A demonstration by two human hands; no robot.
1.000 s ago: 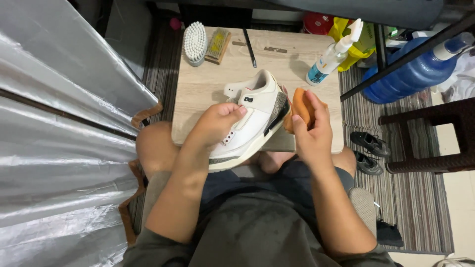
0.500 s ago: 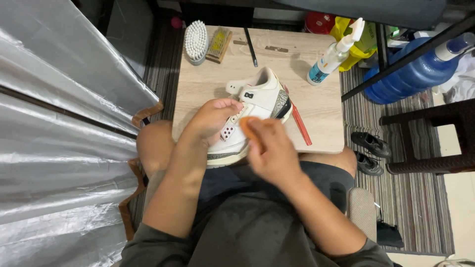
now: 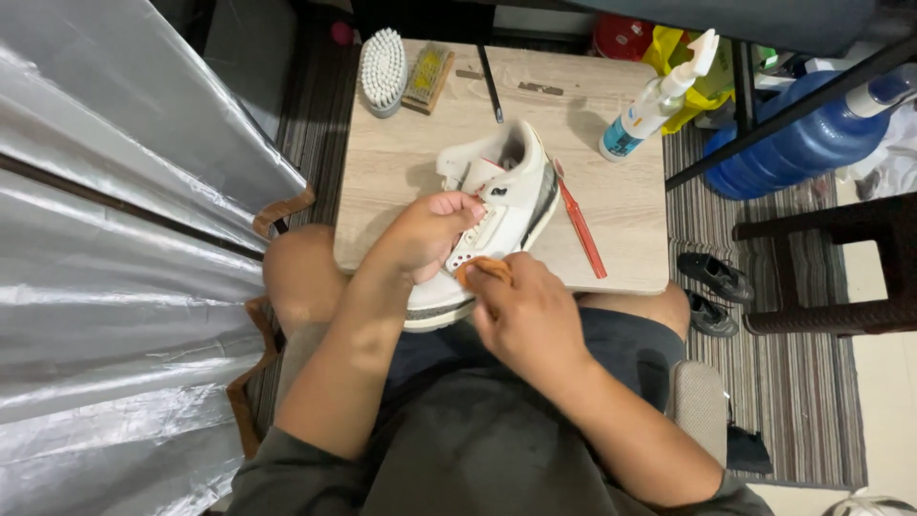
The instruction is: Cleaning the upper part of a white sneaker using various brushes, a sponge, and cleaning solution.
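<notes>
A white high-top sneaker (image 3: 511, 186) with grey trim lies on a small wooden table (image 3: 626, 244), its toe towards me over the near edge. My left hand (image 3: 425, 234) grips the sneaker across its laces and side. My right hand (image 3: 525, 311) presses a small orange-brown cloth (image 3: 480, 270) against the front of the sneaker, next to my left fingers. The toe is hidden under both hands.
A red-handled brush (image 3: 581, 227) lies on the table right of the sneaker. At the far edge are a white bristle brush (image 3: 385, 69), a small wooden brush (image 3: 427, 76), a dark pen-like tool (image 3: 490, 83) and a spray bottle (image 3: 659, 96). A blue water jug (image 3: 793, 143) stands to the right, silver sheeting (image 3: 115, 191) to the left.
My right hand moved with the cloth from the sneaker's right side to its front, near my left fingers. The red-handled brush became visible. My left hand kept its grip.
</notes>
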